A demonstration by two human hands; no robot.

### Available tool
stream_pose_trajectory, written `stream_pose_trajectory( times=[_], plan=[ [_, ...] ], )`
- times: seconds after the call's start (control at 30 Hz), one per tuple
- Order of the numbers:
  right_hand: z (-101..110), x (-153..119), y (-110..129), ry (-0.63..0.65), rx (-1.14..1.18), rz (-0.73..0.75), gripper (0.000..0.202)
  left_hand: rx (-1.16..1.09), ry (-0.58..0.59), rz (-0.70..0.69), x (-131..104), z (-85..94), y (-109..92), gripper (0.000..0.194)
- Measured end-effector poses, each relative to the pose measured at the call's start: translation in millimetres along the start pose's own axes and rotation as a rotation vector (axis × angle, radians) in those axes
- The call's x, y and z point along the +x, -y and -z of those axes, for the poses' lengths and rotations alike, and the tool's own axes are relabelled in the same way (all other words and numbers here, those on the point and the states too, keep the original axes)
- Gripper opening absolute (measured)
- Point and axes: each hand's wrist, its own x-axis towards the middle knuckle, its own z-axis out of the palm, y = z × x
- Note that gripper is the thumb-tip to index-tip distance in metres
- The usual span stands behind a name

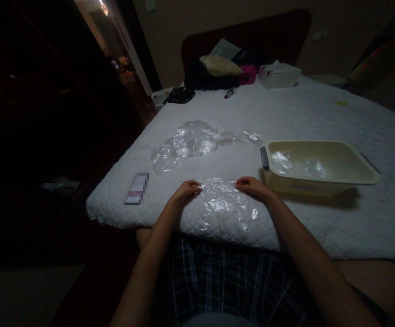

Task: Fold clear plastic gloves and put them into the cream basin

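Two bare hands work at the near edge of the bed. Thumb and fingers of the left hand (187, 190) are pinched together on one upper corner of a thin, clear, crinkled plastic sheet (222, 200); the right hand (252, 187) pinches the opposite corner the same way. Between them the sheet lies spread over a white quilted bed cover (302, 113), its lower part reaching toward the person's dark plaid shorts (200, 277).

Just beyond the hands, I see a larger rumpled heap of clear plastic film (197, 138). Near the right hand stands a cream rectangular plastic tub with grey handles (340, 156), more shiny clear film (286, 163) inside it. Over on the left lies a flat rectangular object (136, 189), too blurred to make out. Toward the dark red-brown headboard (268, 29) sit a pale plump cushion-like bundle (221, 66), a magenta rolled cloth (248, 74) and a white box (279, 76).
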Motion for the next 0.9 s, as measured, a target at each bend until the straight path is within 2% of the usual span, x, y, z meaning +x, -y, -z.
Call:
stream_pose_trajectory(
  times=[0.2,0.4,0.6,0.77,0.9],
  plan=[
    [-1.3,-2.2,-0.5,-0.03,-0.16,0.13,0.024,-0.088,-0.012,-0.105,4.3,-2.9,14.5,0.031],
    [-7.3,-8.0,5.1,-0.131,-0.181,0.203,0.021,-0.051,-0.111,-0.2,12.4,-5.2,26.4,0.025],
    [-10.4,-15.5,8.1,-0.253,-0.175,0.2,0.022,-0.017,-0.202,-0.291,14.1,-13.7,24.6,0.02],
    [-10.0,-18.8,9.2,-0.259,-0.17,0.219,0.017,-0.084,-0.195,-0.307,7.1,-17.2,21.1,0.016],
    [-9.5,-17.7,7.8,-0.279,-0.194,0.257,0.012,-0.041,-0.182,-0.325,7.5,-15.7,23.2,0.014]
  ],
)
